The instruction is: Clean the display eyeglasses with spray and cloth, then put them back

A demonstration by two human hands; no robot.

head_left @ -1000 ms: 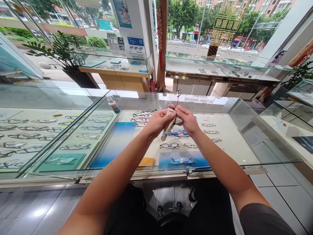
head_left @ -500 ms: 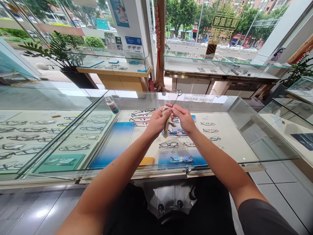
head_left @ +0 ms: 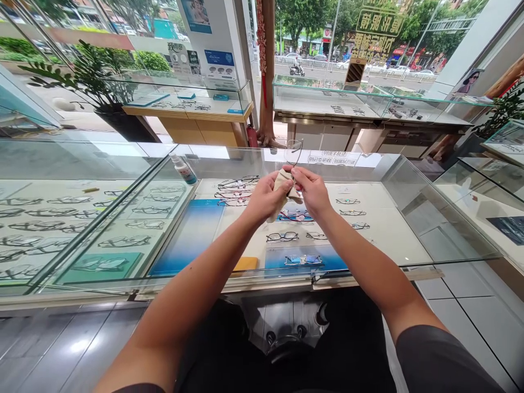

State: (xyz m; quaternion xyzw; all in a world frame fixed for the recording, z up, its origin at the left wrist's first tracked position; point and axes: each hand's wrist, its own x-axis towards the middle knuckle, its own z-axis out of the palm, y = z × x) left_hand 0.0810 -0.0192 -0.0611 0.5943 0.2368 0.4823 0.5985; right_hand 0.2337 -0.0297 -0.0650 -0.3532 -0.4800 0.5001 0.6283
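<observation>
Above the glass counter, my left hand [head_left: 267, 197] is closed around a beige cleaning cloth [head_left: 283, 183]. My right hand [head_left: 311, 190] meets it, its fingers pinched on a pair of thin dark-framed eyeglasses [head_left: 293, 153]. One lens and part of the frame stick up beyond the fingers; the rest is hidden by the cloth and my hands. The cloth is bunched against the lower part of the glasses, and a fold hangs below my fingers.
A spray bottle [head_left: 184, 170] stands on the glass display counter [head_left: 347, 173]. Under the glass lie rows of eyeglasses [head_left: 282, 237], blue display boards [head_left: 186, 234] and a yellow case [head_left: 245, 264]. Further display cases [head_left: 327, 103] stand by the windows, with a potted plant [head_left: 118, 103] at left.
The glasses have turned slightly between my hands, and the cloth now spreads wider over my left fingers. My hands stay close together. The view has tilted a little downward.
</observation>
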